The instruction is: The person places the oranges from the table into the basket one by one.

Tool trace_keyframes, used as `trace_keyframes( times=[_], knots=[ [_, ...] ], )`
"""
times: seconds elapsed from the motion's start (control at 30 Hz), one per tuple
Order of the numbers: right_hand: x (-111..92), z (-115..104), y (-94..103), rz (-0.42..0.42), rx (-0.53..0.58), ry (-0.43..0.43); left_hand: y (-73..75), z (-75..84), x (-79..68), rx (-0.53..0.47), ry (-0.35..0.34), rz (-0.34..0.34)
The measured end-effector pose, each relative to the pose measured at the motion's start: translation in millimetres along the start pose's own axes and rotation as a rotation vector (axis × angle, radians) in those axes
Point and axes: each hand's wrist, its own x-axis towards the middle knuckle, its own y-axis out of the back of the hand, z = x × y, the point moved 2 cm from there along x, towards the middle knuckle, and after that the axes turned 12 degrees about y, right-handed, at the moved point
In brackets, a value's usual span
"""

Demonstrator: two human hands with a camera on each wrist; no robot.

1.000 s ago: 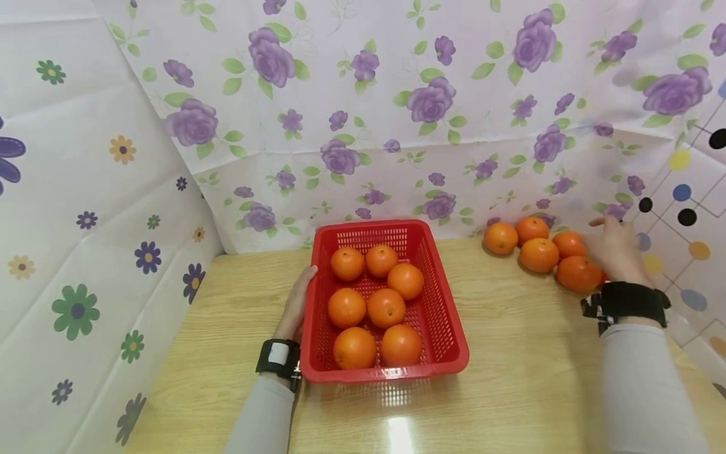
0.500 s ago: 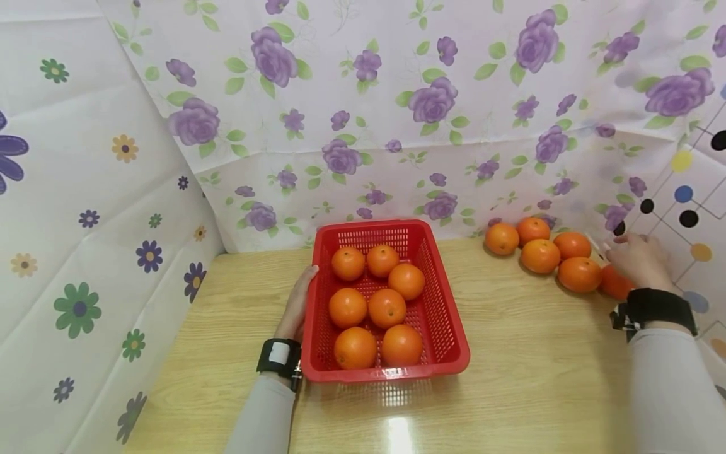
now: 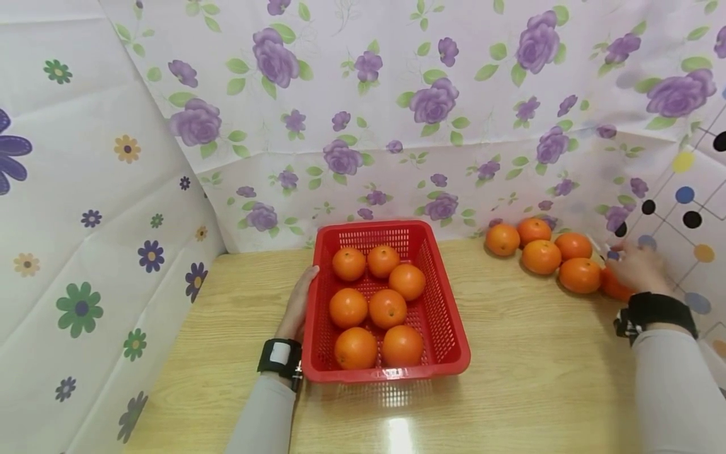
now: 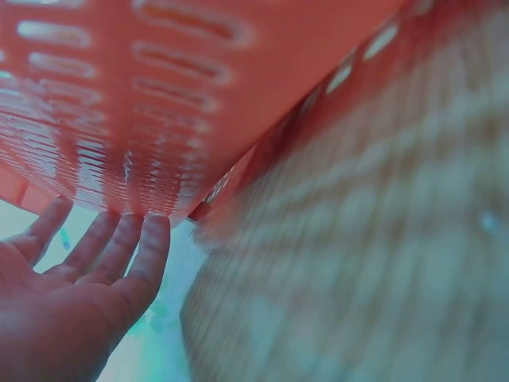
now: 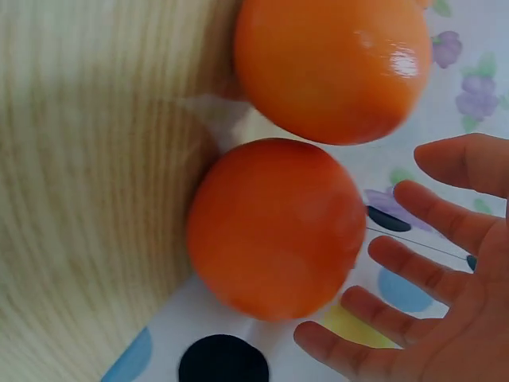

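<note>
My left hand (image 3: 296,307) lies along the left side of a red perforated plastic basket (image 3: 437,371). In the left wrist view its extended fingertips (image 4: 153,239) touch the slotted wall. Several oranges (image 3: 387,309) sit apart inside the basket. My right hand (image 3: 642,268) is at the far right end of a second group of oranges (image 3: 541,256) on the table. It partly hides the rightmost orange (image 3: 614,287) in the head view. From the right wrist, the fingers appear spread and relaxed, beside that orange (image 5: 277,231), with nothing held.
A wooden table (image 3: 522,366) carries everything. Behind it hangs a cloth with purple flowers (image 3: 351,113); at the left is a sheet with small flowers (image 3: 108,252). The dotted sheet (image 3: 694,195) on the right stands close to my right hand.
My right hand has moved rightward over the loose oranges to the rightmost one, uncovering the others, and lowered slightly at the end. My left hand and the basket have stayed put.
</note>
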Motion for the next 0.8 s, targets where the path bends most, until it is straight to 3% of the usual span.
trace_keyframes(
  times=[0.13, 0.4, 0.6, 0.8],
  knots=[
    [-0.2, 4.1, -5.4, -0.009, -0.042, 0.035, 3.4, -3.2, 4.2, 0.001, -0.006, 0.007],
    [-0.4, 16.0, -21.1, 0.082, -0.120, 0.148, 6.6, -6.5, 7.4, 0.020, -0.003, 0.020],
    [-1.2, 20.5, -26.1, 0.068, -0.081, 0.117, 6.1, -6.4, 6.9, 0.010, -0.009, 0.023],
    [-1.4, 18.0, -25.6, 0.114, -0.087, 0.163, 7.0, -6.5, 7.0, 0.027, -0.007, 0.032]
  ],
)
